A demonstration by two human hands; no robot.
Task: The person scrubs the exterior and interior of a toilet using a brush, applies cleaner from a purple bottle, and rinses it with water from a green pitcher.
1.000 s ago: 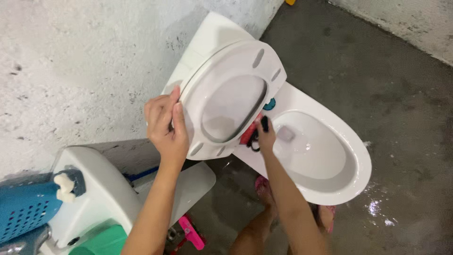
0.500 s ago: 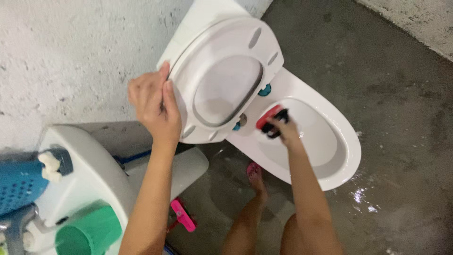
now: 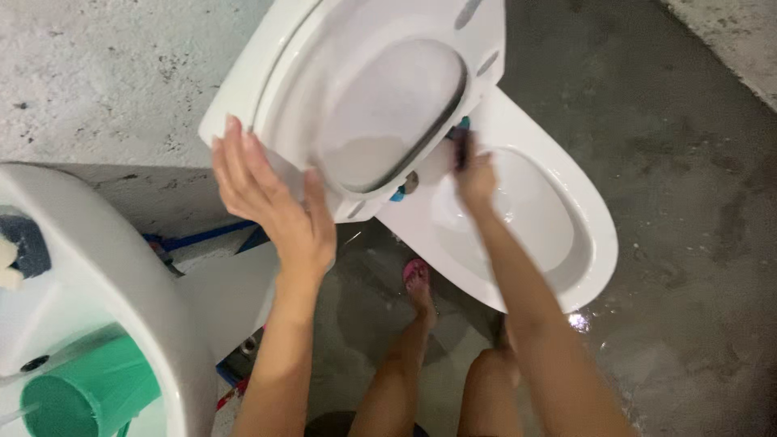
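Toilet bowl [image 3: 526,218], at 1 o'clock from our knees, looks wet; we judge scrubbing underway. Our right hand [image 3: 473,174] clenches a dark scrubber at its rear rim, while our left hand [image 3: 279,206] rests released, flat on the raised seat [image 3: 372,97].

A white toilet [image 3: 566,267] stands on the wet concrete floor [image 3: 688,202].

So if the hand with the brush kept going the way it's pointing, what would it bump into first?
Probably the raised toilet seat. The right hand points up toward the hinge end of the bowl, where the seat's lower edge sits just ahead, though depth is hard to judge.
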